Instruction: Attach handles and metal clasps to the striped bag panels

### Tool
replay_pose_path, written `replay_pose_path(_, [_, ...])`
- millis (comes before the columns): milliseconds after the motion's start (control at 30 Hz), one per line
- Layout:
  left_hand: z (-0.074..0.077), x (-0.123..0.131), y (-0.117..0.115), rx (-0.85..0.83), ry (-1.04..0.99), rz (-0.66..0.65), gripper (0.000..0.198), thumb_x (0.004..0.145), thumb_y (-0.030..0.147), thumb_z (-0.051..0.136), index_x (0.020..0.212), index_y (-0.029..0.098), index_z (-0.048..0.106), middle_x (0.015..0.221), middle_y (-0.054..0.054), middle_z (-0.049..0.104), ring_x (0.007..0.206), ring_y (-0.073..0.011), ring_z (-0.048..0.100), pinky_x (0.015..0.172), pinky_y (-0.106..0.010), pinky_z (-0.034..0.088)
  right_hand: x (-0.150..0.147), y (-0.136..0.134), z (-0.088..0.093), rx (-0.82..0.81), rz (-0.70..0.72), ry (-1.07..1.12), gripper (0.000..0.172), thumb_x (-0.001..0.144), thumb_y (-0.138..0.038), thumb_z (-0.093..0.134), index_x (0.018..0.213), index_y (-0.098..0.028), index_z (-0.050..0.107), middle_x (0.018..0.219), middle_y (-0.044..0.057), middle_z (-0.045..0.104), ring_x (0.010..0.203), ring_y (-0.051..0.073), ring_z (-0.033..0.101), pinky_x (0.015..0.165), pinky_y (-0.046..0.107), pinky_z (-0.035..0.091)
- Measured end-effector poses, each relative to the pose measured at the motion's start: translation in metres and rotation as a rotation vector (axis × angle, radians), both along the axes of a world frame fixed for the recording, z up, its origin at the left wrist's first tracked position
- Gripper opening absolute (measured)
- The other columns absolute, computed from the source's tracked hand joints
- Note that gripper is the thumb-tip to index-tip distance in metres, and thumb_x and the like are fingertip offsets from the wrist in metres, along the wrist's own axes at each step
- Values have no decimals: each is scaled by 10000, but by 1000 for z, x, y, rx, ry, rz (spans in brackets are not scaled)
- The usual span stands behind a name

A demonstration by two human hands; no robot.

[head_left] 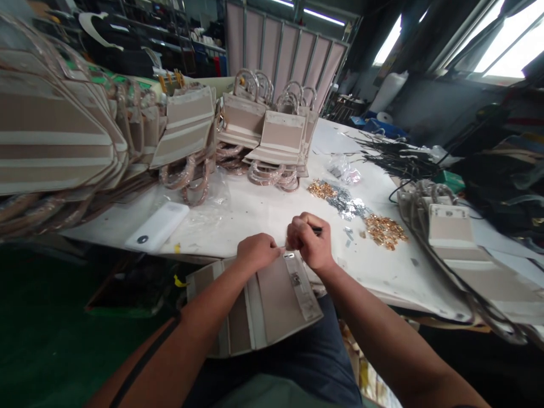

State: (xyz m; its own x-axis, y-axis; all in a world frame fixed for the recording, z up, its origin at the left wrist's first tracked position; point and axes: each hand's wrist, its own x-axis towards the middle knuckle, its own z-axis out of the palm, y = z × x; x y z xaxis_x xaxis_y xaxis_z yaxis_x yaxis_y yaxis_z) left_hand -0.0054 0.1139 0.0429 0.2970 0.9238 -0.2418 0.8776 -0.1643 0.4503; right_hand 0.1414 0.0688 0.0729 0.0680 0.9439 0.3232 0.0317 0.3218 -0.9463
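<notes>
A flat beige bag panel point(283, 303) rests tilted across my lap, against the table edge. Along its right strip are a small metal plate point(289, 256) and a square metal fitting point(295, 279). My left hand point(258, 251) is closed at the panel's top edge, thumb and fingertips pinched together there. Just right of it, my right hand point(310, 241) is a fist around a thin dark-ended tool point(317, 230); most of the tool is hidden, so its kind does not show. The two hands nearly meet at the panel's top corner.
Piles of gold metal pieces point(386, 231) and silver metal pieces point(346, 203) lie on the white table point(255, 212). Stacked bag panels with plastic-wrapped handles point(283, 133) stand at the back and left; more panels point(450, 226) lie right. A white power bank-like block point(158, 226) is at left.
</notes>
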Motion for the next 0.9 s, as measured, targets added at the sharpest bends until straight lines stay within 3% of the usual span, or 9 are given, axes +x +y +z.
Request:
replay_pose_path(167, [0, 1, 0, -31, 3, 7, 323, 827, 598, 643, 837, 321, 807, 862, -34, 804, 844, -248, 738, 671, -311, 445, 0, -5, -9, -5, -6, 30, 477, 959, -488, 673, 591, -243, 493, 515, -40, 484, 477, 132, 422, 484, 286, 357])
replay_pose_path(567, [4, 5, 1, -33, 40, 29, 321, 814, 621, 651, 817, 337, 803, 913, -16, 813, 845, -257, 735, 676, -329, 438, 6, 1, 1, 24, -21, 126, 461, 966, -456, 656, 596, -246, 478, 498, -45, 485, 456, 128, 421, 478, 284, 350])
replay_pose_path(767, [7, 5, 2, -45, 57, 24, 364, 815, 659, 644, 860, 338, 809, 947, -27, 817, 892, -276, 739, 688, -330, 440, 7, 3, -6, -37, -65, 163, 451, 935, -434, 652, 574, -245, 459, 469, -54, 475, 430, 118, 402, 456, 270, 309])
replay_pose_path(900, [12, 5, 0, -47, 63, 19, 350, 840, 632, 635, 863, 327, 804, 969, -18, 818, 902, -264, 739, 681, -325, 436, 22, -2, 6, -24, -142, 106, 461, 945, -428, 642, 568, -236, 458, 467, -52, 483, 436, 117, 418, 483, 268, 334])
